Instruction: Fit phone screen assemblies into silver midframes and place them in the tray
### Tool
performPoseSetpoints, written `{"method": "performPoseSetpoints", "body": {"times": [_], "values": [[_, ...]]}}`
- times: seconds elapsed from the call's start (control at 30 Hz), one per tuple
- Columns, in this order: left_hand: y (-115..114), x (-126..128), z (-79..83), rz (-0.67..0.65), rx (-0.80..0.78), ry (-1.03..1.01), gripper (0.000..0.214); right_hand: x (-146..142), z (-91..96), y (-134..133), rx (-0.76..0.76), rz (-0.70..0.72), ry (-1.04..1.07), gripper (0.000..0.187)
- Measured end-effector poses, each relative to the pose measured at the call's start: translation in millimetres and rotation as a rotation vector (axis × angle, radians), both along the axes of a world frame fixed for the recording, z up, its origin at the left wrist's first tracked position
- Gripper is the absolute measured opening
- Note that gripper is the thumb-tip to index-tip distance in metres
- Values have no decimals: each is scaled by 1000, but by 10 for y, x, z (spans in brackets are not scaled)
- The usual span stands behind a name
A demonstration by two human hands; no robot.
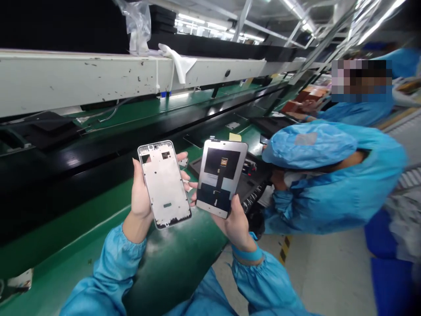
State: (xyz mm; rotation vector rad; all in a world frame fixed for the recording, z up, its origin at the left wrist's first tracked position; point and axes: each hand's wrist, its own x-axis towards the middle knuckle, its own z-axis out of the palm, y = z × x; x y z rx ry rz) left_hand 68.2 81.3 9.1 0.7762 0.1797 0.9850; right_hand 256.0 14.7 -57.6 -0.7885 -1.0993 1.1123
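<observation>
My left hand is wrapped round a pale metal phone frame, thumb along one edge and fingertips showing past the other. Cut-outs and small holes dot the frame's flat inner face. In my right hand is a phone screen panel, its silvery back turned toward me, with black patches and a flex cable on it. A yellow tab shows at the panel's top edge. Both parts are held tilted above the green bench, side by side and apart.
A co-worker in a blue cap and smock bends over the bench close on my right. Beside them lies a black tray with small parts. A dark conveyor belt runs behind my hands. Another person sits farther back.
</observation>
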Motion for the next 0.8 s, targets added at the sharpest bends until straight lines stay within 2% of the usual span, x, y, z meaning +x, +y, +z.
{"method": "performPoseSetpoints", "body": {"times": [0.07,0.17,0.27,0.5,0.8], "values": [[71,41,-44,128,39,7,98,76,39,-20,83,-49,-183,68],[139,97,-111,328,69,9,78,195,143,-26,240,-76,-569,65],[168,118,-150,378,92,6,79,283,192,-13,331,-44,-808,70],[173,80,-131,431,162,-34,82,374,154,0,381,-82,-960,68],[178,-20,-101,479,210,-1,91,476,290,-34,399,5,-1120,64]]}}
